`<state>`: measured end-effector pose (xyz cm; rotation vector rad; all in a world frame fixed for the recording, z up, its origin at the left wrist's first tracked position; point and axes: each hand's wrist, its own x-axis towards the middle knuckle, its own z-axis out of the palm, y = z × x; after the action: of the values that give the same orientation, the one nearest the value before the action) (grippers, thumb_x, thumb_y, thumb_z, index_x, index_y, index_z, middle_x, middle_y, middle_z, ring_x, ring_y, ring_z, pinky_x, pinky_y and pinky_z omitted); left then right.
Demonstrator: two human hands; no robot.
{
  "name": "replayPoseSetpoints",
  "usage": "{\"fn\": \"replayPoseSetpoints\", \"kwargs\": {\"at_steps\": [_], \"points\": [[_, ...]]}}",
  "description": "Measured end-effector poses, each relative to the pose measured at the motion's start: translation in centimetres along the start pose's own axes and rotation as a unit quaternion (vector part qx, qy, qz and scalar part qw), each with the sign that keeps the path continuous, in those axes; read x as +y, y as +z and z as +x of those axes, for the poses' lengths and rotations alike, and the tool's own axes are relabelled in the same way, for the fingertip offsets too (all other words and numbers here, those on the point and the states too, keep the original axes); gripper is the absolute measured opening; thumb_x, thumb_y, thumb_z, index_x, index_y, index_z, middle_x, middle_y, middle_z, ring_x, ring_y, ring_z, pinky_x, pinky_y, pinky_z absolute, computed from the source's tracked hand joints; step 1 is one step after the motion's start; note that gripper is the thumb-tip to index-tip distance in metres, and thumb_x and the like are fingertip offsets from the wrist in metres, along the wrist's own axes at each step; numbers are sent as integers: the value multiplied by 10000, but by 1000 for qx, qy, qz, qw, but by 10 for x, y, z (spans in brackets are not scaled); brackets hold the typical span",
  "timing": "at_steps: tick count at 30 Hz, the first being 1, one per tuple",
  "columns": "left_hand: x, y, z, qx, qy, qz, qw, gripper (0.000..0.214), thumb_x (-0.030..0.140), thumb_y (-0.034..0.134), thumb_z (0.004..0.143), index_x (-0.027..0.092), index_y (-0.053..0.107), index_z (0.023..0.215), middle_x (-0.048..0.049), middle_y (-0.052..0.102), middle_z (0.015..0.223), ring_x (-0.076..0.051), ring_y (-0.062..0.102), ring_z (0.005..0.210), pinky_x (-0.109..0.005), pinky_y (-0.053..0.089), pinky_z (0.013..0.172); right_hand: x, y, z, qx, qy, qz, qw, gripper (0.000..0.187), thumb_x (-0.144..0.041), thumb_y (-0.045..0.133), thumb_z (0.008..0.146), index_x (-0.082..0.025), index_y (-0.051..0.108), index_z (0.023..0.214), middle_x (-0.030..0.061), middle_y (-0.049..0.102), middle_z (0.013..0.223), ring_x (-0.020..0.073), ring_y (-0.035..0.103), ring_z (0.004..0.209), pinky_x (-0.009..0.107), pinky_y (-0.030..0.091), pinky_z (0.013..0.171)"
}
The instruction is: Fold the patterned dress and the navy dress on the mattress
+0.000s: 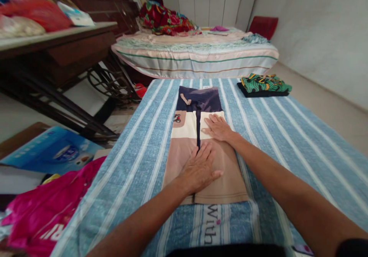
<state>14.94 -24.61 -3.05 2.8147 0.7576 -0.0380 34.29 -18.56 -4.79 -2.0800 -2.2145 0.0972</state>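
A pair of shorts [181,153] lies flat on a blue striped cloth, its dark waistband at the far end, a cream band across the middle and tan legs toward me. A tan drawstring [185,99] rests on the waistband, and a small bear patch [177,118] shows on the left side. My left hand [199,167] lies flat on the tan part, fingers spread, near the gap between the legs. Farther up, my right hand [217,127] presses flat on the right leg's cream band, fingers apart. Neither hand grips anything.
Folded green patterned and black clothes [264,85] sit at the far right of the striped cloth [287,134]. Beyond stands a bed [195,59] with a red floral blanket [166,19]. At left are a sewing machine table [80,38], a blue box [57,149] and a pink bag [54,211].
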Motion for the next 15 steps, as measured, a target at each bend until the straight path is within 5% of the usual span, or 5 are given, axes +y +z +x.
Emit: {"fn": "replayPoseSetpoints", "kwargs": {"at_steps": [5, 8, 12, 15], "points": [[3, 7, -3, 22, -12, -36, 999, 756, 606, 360, 841, 105, 290, 1403, -145, 198, 1504, -260, 110, 1392, -458, 54, 1115, -16, 2, -25, 24, -8, 7, 1000, 659, -583, 203, 913, -153, 321, 1398, 144, 253, 1479, 314, 170, 1361, 442, 149, 1070], [-2, -3, -1, 73, -14, -140, 987, 602, 437, 455, 844, 113, 388, 1347, -132, 347, 1447, -235, 275, 1344, -418, 187, 1104, -19, 6, -36, 4, -3, 11, 1000, 627, -568, 219, 919, -171, 338, 1390, 125, 249, 1486, 300, 184, 1360, 443, 151, 1071], [-13, -18, -9, 167, -163, -306, 923, 317, 253, 468, 815, 134, 596, 1080, -86, 658, 1068, -177, 615, 966, -300, 470, 860, -18, 5, -39, 8, -7, 19, 1000, 638, -573, 213, 918, -159, 344, 1386, 134, 271, 1475, 305, 199, 1354, 437, 162, 1070], [-17, -17, -21, 158, -260, -342, 889, 168, 219, 533, 760, 144, 635, 869, -39, 675, 783, -159, 634, 735, -265, 499, 672, -18, 4, -39, 8, -2, 19, 1000, 643, -578, 213, 916, -159, 339, 1388, 137, 271, 1475, 302, 195, 1356, 437, 163, 1071]]}}
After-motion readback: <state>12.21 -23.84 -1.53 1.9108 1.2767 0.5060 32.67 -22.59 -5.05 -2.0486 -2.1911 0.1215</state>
